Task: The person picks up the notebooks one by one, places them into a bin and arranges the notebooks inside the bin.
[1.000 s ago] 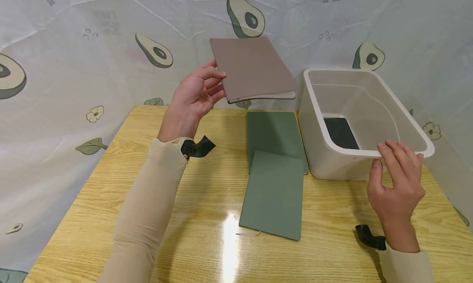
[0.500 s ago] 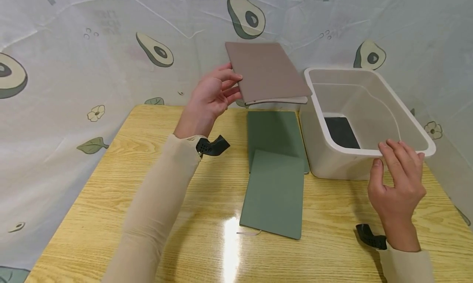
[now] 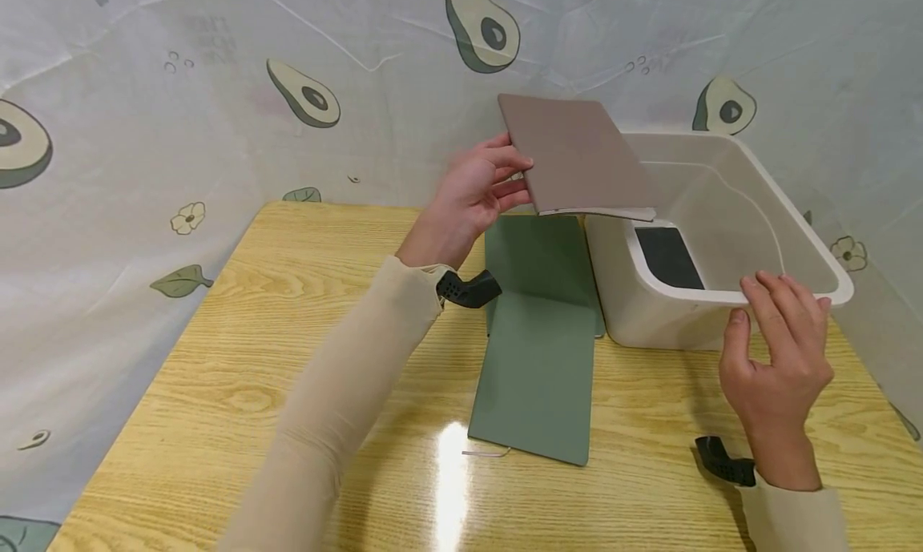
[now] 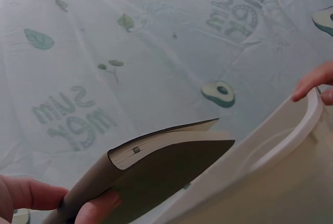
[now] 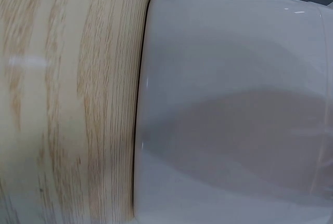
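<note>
My left hand [image 3: 476, 187] pinches a mauve-brown notebook [image 3: 580, 155] by its spine, thumb on top and fingers beneath. The notebook hangs in the air, its right part over the left rim of a white plastic bin [image 3: 775, 211]. Its pages fan slightly apart in the left wrist view, where the notebook [image 4: 166, 146] shows edge-on. Inside the bin, a dark flat rectangular thing [image 3: 667, 257] lies on the bottom. My right hand [image 3: 775, 360] rests its fingertips on the bin's near rim, thumb against the outer wall.
Two green notebooks lie overlapped left of the bin: the rear green notebook [image 3: 537, 251] partly under the front green notebook [image 3: 537, 376]. A thin ribbon [image 3: 486, 453] sticks out at the front one's near edge. A patterned cloth [image 3: 389, 55] hangs behind the wooden table [image 3: 252, 360].
My left hand has carried the mauve-brown notebook to the right and slightly lower, from above the green notebooks to over the bin's left rim. The right hand and the bin keep their place.
</note>
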Motion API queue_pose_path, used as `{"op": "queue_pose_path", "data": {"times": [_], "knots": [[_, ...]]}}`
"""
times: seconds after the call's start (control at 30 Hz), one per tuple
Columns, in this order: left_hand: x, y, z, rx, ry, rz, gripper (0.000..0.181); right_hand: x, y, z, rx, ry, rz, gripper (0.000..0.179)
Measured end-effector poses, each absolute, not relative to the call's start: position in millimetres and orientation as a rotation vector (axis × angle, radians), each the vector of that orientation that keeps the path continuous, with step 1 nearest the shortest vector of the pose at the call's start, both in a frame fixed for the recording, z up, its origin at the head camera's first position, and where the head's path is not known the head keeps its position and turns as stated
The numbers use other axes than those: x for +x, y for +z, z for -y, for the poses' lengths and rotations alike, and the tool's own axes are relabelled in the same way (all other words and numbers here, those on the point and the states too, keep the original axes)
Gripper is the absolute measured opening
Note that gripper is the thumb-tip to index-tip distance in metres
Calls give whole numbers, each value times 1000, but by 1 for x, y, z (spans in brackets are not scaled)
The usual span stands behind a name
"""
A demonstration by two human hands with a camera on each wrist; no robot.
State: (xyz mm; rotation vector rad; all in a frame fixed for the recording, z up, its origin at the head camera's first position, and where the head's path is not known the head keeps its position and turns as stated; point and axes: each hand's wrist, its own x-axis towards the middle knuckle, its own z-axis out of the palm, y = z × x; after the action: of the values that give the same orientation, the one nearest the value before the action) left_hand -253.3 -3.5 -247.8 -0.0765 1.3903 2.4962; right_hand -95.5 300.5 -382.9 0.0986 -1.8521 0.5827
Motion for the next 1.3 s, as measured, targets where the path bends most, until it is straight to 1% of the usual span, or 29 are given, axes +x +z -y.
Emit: {"op": "queue_pose_path", "data": {"times": [0.23, 0.37, 0.57, 0.87, 1.1, 1.3], "knots": [[-256, -253, -27, -95, 2468, -1380, 47, -95, -382, -298, 100, 589, 1873, 32], [-255, -257, -46, -141, 2452, -1357, 55, -96, -383, -299, 99, 585, 1877, 33], [-253, -262, -70, -116, 2396, -1393, 64, -98, -387, -302, 100, 581, 1872, 34], [-247, -269, -99, -190, 2392, -1450, 59, -100, -387, -301, 109, 585, 1864, 34], [-241, -274, -117, -212, 2375, -1494, 63, -96, -386, -302, 89, 592, 1878, 35], [-239, -273, -127, -236, 2386, -1535, 53, -94, -383, -302, 77, 593, 1866, 35]]}}
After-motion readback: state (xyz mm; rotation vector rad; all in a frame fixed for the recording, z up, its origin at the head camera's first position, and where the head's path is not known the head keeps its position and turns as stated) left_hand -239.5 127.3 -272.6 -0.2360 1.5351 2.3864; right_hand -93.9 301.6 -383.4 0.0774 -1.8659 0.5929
